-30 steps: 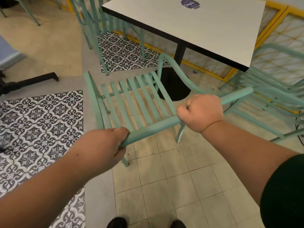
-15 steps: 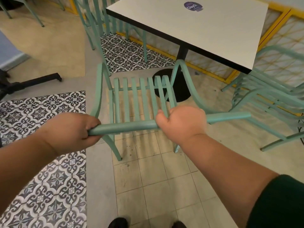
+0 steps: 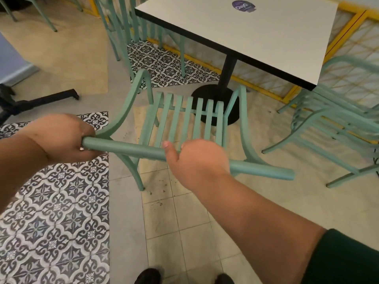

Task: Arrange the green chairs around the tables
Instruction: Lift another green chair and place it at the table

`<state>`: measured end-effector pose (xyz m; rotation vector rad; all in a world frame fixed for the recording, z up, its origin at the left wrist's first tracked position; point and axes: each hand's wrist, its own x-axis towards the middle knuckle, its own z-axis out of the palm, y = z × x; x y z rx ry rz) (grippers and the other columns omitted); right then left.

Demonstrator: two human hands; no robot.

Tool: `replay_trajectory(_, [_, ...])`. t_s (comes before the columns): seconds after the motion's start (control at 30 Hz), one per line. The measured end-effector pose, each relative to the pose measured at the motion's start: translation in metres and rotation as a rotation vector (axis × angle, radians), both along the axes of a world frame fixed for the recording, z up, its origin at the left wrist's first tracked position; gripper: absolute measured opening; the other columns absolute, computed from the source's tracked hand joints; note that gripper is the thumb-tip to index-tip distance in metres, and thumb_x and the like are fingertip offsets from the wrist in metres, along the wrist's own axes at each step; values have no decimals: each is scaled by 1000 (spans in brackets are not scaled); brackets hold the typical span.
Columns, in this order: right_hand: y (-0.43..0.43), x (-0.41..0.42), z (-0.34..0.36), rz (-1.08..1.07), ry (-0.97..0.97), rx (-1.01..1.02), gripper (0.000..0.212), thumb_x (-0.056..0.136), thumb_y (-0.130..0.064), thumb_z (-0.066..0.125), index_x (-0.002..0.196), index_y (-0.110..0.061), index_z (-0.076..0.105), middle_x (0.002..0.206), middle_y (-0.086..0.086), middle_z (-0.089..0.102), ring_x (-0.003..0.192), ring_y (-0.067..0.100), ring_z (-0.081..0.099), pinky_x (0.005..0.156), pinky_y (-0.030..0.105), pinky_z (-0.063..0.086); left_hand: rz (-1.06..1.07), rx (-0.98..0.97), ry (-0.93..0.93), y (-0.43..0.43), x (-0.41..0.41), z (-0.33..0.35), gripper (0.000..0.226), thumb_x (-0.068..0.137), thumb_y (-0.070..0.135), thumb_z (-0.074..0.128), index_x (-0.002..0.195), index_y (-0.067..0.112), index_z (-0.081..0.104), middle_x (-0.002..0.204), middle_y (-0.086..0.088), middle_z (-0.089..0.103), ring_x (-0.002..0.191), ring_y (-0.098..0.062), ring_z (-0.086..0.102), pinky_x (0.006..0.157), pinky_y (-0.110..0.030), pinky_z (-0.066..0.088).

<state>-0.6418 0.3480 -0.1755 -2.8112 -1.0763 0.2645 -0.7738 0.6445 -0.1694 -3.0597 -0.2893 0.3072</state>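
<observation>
Swung round from its earlier slant, the green chair (image 3: 185, 121) now faces the counter (image 3: 246, 42) squarely, its slatted seat reaching toward the black pedestal base (image 3: 215, 99). Both hands curl round the top rail (image 3: 131, 147), the left hand (image 3: 59, 138) at its left end and the right hand (image 3: 198, 160) near the middle, thumb laid over, a wide grip that likely lets the person steer the frame. Its place is the counter's near side, seemingly the unfilled one: another chair (image 3: 123, 27) stands at the far left and a stack of chairs (image 3: 336, 119) at the right.
</observation>
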Motion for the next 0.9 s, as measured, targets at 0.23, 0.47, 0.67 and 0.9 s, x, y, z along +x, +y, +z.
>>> replay_trajectory(0.23, [-3,-2,1,39,8,48,74,97,-72,11,68,-21,56,62,0,58,56,19,55,51,34,49,57,68,55,1,4,-1,44,63,73,43,70,36,66,56,14,56,59,-12,57,57,-32,55])
replay_trajectory(0.47, [-48,37,18,157,257,100,62,83,-85,35,105,-35,64,102,-13,66,89,9,63,68,31,51,174,-69,-19,-53,11,9,92,58,108,13,87,41,69,73,16,65,71,-6,60,71,-35,45])
replay_trajectory(0.67, [-108,86,20,242,287,-158,112,66,-96,27,156,-30,37,156,-2,42,129,15,48,111,36,38,277,-43,-118,-164,66,-7,89,79,85,5,124,39,67,125,6,68,116,-22,57,96,-51,37])
replay_trajectory(0.9, [-107,88,17,183,201,-150,108,62,-101,25,135,-32,61,129,-9,63,101,7,56,87,35,50,99,-92,-148,-209,87,-10,48,96,52,19,68,32,52,57,6,59,47,-15,55,48,-31,46])
